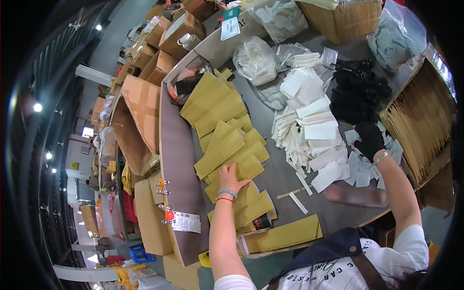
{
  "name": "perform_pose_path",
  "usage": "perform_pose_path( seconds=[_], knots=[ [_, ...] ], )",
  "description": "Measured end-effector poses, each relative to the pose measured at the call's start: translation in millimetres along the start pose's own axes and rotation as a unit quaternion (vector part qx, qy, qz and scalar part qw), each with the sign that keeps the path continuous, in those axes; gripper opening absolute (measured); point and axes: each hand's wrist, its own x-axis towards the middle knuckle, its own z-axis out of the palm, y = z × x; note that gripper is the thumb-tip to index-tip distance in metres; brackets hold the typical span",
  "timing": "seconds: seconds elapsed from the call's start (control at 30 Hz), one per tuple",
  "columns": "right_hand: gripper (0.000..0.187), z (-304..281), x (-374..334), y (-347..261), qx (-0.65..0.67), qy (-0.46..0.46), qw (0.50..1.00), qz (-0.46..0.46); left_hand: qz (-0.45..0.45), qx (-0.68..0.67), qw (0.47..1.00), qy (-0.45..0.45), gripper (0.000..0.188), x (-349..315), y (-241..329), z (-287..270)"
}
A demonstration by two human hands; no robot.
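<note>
My left hand [232, 180] lies on a spread of overlapping mustard-brown envelopes [220, 150], its thumb out to the right and its fingers apart. My right hand [369, 140], in a black glove, reaches over small printed paper slips [362, 169] at the right; its fingertips are partly hidden, and I cannot tell whether it pinches one. Between the hands is a big heap of flat white packets [319, 130]. Several black bundled items [357, 92] lie just beyond the gloved hand. One more mustard-brown envelope [285, 235] lies at the near edge.
At the right stands a carton [420, 121] packed with upright brown sheets. Clear plastic bags [256, 60] sit at the back, and a wire basket [188, 79] at the far left. A translucent pinkish object [355, 195] lies near the front edge. Cardboard boxes [135, 121] stand beyond the left rim.
</note>
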Motion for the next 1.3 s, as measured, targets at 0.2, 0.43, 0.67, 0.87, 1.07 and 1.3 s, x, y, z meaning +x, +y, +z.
perform_pose_path(
  seconds=[0.2, 0.43, 0.67, 0.87, 1.07, 1.3],
  knots=[
    [0.036, -2, -9, -1, 0.119, 0.095, 0.988, 0.019, 0.021, -0.089, 0.994, 0.06, 0.052, -9, -7, 13],
    [0.014, -15, -12, -7, 0.195, 0.072, 0.972, 0.108, 0.111, -0.201, 0.96, 0.162, 0.044, -9, 16, -18],
    [0.008, -48, -28, -10, 0.255, 0.114, 0.951, 0.131, 0.15, -0.272, 0.944, 0.114, 0.074, -27, 63, -52],
    [0.007, -79, -46, -130, 0.609, 0.023, 0.786, 0.107, 0.183, -0.282, 0.941, 0.046, 0.109, -52, 100, -65],
    [0.008, -92, -47, -181, 0.575, 0.094, 0.813, 0.013, 0.203, -0.281, 0.938, 0.028, 0.115, -61, 135, -78],
    [0.011, -94, -51, -197, 0.495, 0.082, 0.864, -0.051, 0.169, -0.281, 0.945, -0.014, 0.113, -72, 138, -81]
  ],
)
